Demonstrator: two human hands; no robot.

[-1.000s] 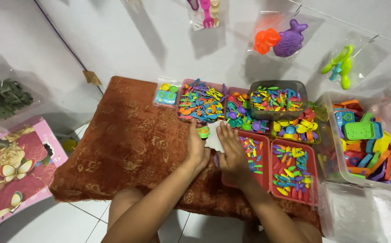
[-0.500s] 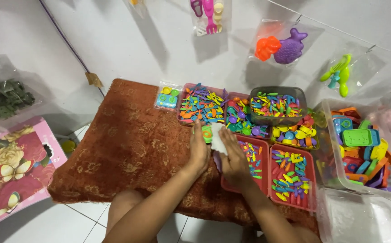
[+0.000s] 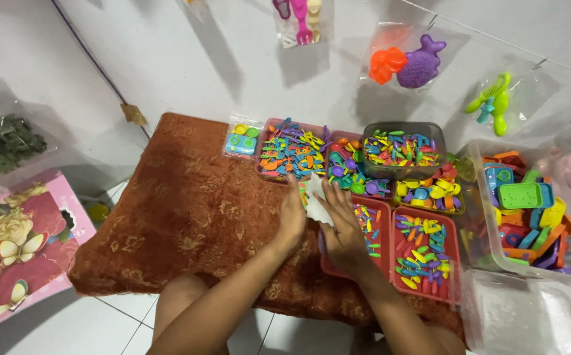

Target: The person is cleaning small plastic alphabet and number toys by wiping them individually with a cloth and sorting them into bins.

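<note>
My left hand (image 3: 292, 215) and my right hand (image 3: 346, 230) hold a small clear plastic bag (image 3: 315, 200) between them, above the right part of a rust-brown patterned cushion (image 3: 187, 210). A green toy piece (image 3: 302, 192) shows inside the bag near my left fingers. The bag sits just in front of a red tray of flat colourful pieces (image 3: 292, 150) and beside a red tray of small pieces (image 3: 369, 230), which my right hand partly covers.
More trays of small colourful toys (image 3: 423, 253) lie to the right, with a grey tub (image 3: 404, 148) behind them. A clear bin of bigger toys (image 3: 528, 210) stands at far right. A filled packet (image 3: 242, 140) lies at the back; a pink box (image 3: 22, 243) is left.
Both hands have shifted slightly away from me, and the bag is now raised and pinched more upright between them. The green piece now sits closer to my left fingers.
</note>
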